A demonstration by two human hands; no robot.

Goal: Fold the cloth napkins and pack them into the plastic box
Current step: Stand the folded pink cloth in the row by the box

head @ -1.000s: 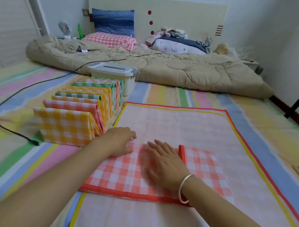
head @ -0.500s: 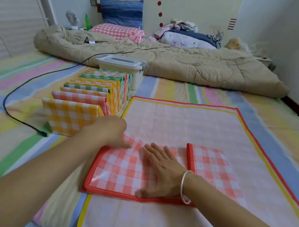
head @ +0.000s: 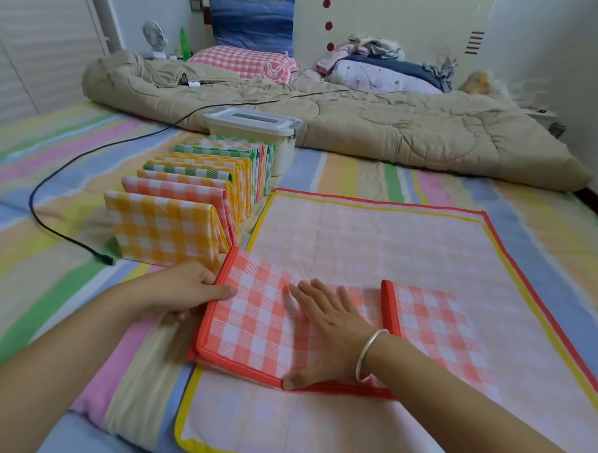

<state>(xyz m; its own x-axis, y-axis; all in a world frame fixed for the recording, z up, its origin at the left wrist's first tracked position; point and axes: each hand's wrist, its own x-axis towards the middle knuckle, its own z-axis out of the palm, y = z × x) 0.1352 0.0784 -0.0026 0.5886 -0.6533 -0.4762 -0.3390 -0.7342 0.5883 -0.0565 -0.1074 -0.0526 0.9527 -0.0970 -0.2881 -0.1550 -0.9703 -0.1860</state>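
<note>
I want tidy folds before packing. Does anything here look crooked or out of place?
Mildly: the red checked napkin, gripped by the left hand and pressed by the right hand, overhangs the mat's left yellow border. A black cable ends loose beside the row of folded napkins.

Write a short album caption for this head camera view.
Left hand pinches the orange checked napkin by its edge, right hand presses it flat, folded napkins lined up alongside.

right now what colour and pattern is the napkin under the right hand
The napkin is orange-red and white check with a solid orange-red border; head view.
</note>
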